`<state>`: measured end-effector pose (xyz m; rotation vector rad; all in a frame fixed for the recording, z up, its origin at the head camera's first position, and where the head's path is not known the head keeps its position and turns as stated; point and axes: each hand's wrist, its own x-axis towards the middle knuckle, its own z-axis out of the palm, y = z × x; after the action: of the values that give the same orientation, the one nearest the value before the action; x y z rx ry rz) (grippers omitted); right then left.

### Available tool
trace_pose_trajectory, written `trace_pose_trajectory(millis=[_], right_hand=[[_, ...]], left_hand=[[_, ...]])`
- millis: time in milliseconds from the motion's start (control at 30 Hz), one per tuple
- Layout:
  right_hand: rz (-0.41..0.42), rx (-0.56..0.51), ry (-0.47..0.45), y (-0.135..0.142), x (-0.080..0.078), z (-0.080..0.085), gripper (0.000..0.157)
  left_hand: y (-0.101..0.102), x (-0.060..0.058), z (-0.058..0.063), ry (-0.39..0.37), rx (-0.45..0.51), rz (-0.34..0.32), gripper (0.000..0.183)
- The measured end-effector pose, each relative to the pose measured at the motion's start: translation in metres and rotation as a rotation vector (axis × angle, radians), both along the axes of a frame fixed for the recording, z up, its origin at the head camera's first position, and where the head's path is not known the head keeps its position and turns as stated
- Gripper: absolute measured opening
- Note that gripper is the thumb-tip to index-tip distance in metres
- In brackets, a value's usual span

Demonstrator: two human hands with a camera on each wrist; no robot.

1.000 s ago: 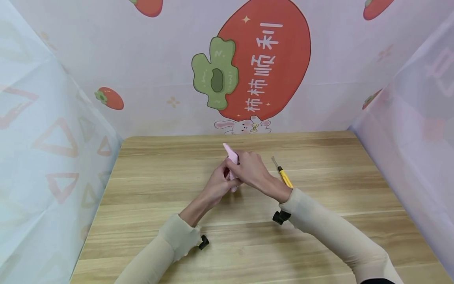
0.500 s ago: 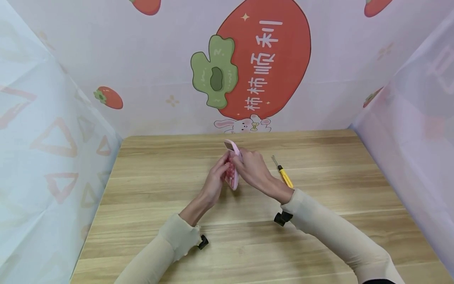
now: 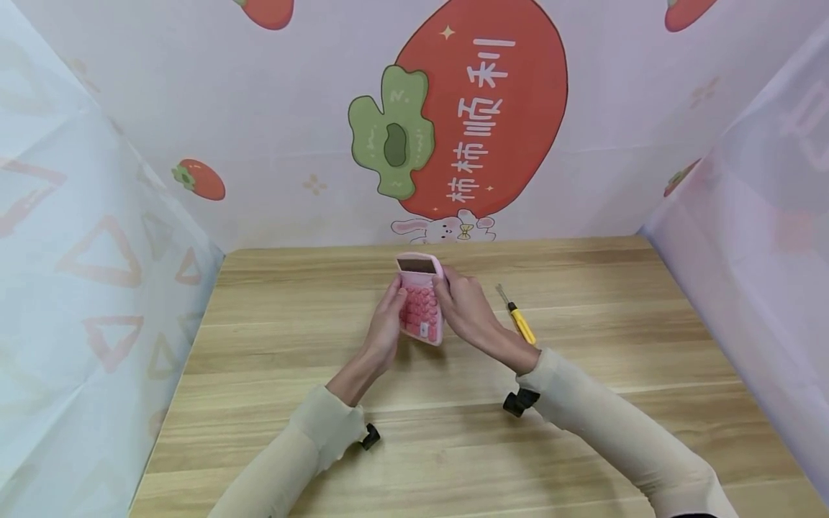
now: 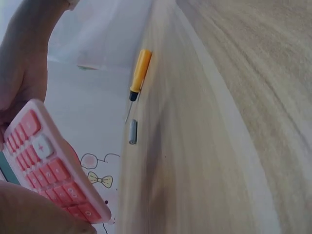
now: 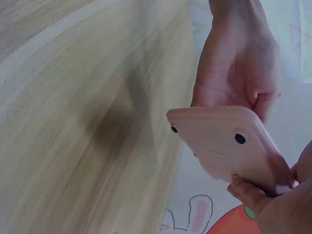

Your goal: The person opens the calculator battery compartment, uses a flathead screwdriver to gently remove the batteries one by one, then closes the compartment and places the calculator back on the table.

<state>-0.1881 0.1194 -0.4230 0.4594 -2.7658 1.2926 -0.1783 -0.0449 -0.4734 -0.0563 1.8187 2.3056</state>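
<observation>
A pink calculator (image 3: 419, 298) is held up off the table, its keys and dark display facing the head camera. My left hand (image 3: 383, 327) grips its left edge, thumb over the keys. On the opposite edge, my right hand (image 3: 471, 309) holds it with the thumb along the front. The right wrist view shows the calculator's plain back (image 5: 219, 146) with dark round feet, and right-hand fingers (image 5: 251, 192) pressed against it. Rows of pink keys (image 4: 53, 178) and one white key appear in the left wrist view.
A screwdriver (image 3: 521, 324) with a yellow handle lies on the wooden table (image 3: 440, 446), right of the hands. Near its tip in the left wrist view is a small grey cylinder (image 4: 133, 131), perhaps a battery. Printed cloth walls (image 3: 272, 180) border the table.
The calculator has turned from edge-on to face the head camera, bringing its keys and display into view. Both hands have shifted to its opposite side edges. The screwdriver has stayed put.
</observation>
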Motion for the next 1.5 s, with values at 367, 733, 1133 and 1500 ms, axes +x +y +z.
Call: trace_pose_trajectory(millis=[367,733,1133,1500], right_hand=[[0.023,-0.259,-0.2,0.017,-0.005,-0.006,0.044],[0.109,-0.596,-0.531,0.037,-0.017,-0.02,0.048],[-0.042,-0.529,-0.6,0.038,-0.029,-0.034,0.04],[-0.2,-0.404,-0.525,0.032,-0.034,-0.059,0.032]], left_hand=[[-0.02,-0.011,0.001,-0.065,0.084,-0.029,0.056],[-0.04,-0.018,-0.001,-0.198,0.06,0.006,0.048],[-0.049,-0.017,-0.01,-0.204,0.019,0.052,0.046],[-0.051,-0.019,-0.026,-0.227,-0.096,0.064,0.045]])
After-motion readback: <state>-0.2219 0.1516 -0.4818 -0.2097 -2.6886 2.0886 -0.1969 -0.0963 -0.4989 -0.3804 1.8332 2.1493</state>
